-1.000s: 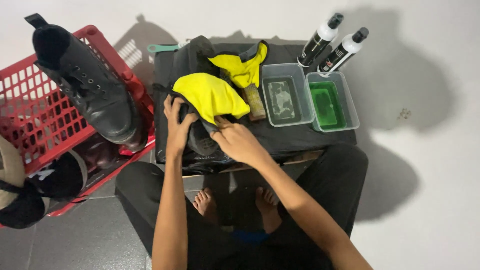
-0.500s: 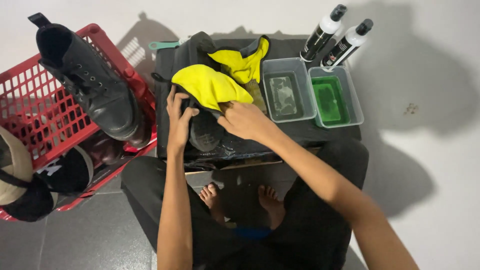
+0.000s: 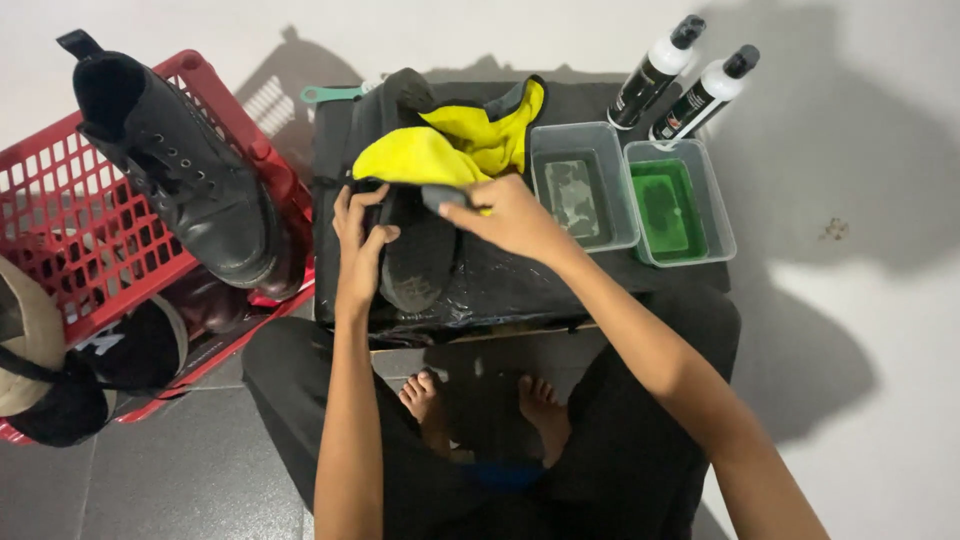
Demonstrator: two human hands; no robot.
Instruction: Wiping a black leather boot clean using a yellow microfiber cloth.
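**Steadying a dark shoe under a yellow cloth**

The black shoe [image 3: 418, 255] lies on the black-covered bench [image 3: 520, 290], toe toward the person, just left of the two clear tubs. To work it well, a firm brace from one side and short, even strokes from the other look like the right approach, with the cloth kept bunched so no loose corner drags into the liquid nearby. The shoe sits close to the bench's near edge, so pressure is better aimed down than toward the body.

The left hand [image 3: 362, 240] is curled around the shoe's left side, fingers bent over the upper and thumb pressing in: a closed, bracing grip. The right hand [image 3: 510, 215] reaches across from the right with fingers drawn together, pinching the yellow cloth [image 3: 415, 158] against the shoe's upper; a small dark thing shows at its fingertips, but I cannot tell what it is. A second fold of the cloth lies further back on the bench.

Beside the right hand stand a tub of greyish water [image 3: 582, 185] and a tub of green liquid [image 3: 675, 205], with two spray bottles [image 3: 685, 85] behind them. To the left, a red plastic basket [image 3: 60, 215] holds a tall black lace-up boot [image 3: 185, 170] and other footwear.
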